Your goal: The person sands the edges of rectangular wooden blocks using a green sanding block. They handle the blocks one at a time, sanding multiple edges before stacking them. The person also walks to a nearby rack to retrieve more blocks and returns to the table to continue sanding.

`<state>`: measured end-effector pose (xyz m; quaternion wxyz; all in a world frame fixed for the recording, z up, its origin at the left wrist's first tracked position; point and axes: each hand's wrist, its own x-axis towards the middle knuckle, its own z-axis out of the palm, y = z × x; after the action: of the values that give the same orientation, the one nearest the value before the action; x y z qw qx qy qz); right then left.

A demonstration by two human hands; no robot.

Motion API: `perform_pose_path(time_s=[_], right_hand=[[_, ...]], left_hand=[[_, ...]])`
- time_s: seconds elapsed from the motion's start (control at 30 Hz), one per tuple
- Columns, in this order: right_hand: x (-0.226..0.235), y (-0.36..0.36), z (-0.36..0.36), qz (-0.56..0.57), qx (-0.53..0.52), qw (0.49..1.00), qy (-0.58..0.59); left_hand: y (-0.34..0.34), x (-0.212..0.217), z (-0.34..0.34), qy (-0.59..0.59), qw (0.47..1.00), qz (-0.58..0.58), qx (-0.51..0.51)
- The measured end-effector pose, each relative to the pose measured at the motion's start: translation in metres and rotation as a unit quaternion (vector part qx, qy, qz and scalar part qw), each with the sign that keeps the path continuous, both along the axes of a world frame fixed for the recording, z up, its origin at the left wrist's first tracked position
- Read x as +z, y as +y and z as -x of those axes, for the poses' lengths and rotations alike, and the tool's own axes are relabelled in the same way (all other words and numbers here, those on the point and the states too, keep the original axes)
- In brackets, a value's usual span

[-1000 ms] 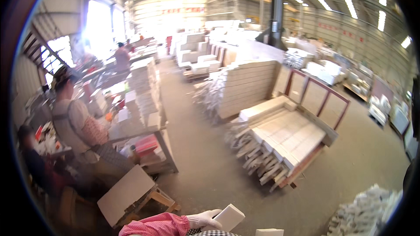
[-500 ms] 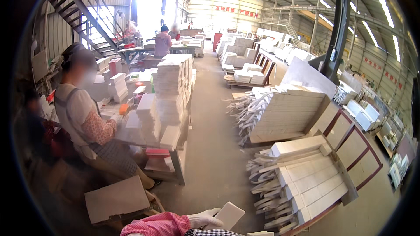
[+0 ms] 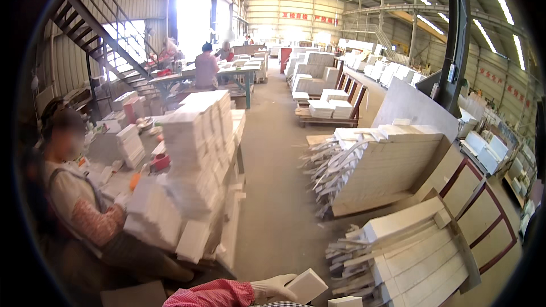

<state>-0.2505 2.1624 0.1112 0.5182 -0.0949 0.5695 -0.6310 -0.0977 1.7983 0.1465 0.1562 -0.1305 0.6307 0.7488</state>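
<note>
My left hand (image 3: 274, 287), in a pale glove below a red-and-white checked sleeve, is at the bottom edge. Its fingers are closed on a white rectangular tile (image 3: 307, 285), held tilted in front of me. A second white slab (image 3: 345, 302) shows only its upper end at the lower rim, just right of the first; what supports it is out of frame. My right hand does not show. A bit of black-and-white checked cloth (image 3: 284, 304) lies under my left hand.
At left, a co-worker (image 3: 85, 204) sits by a workbench with tall stacks of white tiles (image 3: 196, 153). Bundled slabs with loose strap ends (image 3: 415, 250) lean on racks at right. An aisle (image 3: 273, 193) runs ahead between them toward more pallets.
The view has moved forward, so the tile stacks and slab racks appear nearer and larger. The co-worker is farther left and lower in the picture. My left hand still grips the tile.
</note>
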Motion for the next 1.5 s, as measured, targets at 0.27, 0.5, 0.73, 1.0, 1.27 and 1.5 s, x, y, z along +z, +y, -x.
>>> perform_pose_path(time_s=[0.27, 0.5, 0.73, 1.0, 1.27, 1.5], right_hand=[[0.009, -0.159, 0.213, -0.058, 0.086, 0.986, -0.132], [0.011, -0.305, 0.338, 0.005, 0.197, 0.980, -0.043], [0.001, -0.464, 0.432, -0.025, 0.155, 0.987, -0.045], [-0.023, -0.604, 0.509, -0.009, 0.091, 0.995, -0.032], [0.005, -0.814, 0.629, 0.013, 0.162, 0.985, -0.063], [0.018, -1.006, 0.757, -0.003, 0.278, 0.960, -0.029]], left_hand=[[-0.121, 0.043, 0.144, -0.005, 0.995, 0.076, 0.061], [-0.243, 0.013, 0.233, -0.008, 0.986, 0.000, 0.164], [-0.405, 0.012, 0.350, 0.014, 0.992, 0.040, 0.120], [-0.577, 0.021, 0.446, 0.020, 0.994, 0.085, 0.064], [-0.741, -0.008, 0.539, -0.007, 0.987, 0.029, 0.158], [-0.873, 0.000, 0.607, 0.005, 0.967, 0.048, 0.250]])
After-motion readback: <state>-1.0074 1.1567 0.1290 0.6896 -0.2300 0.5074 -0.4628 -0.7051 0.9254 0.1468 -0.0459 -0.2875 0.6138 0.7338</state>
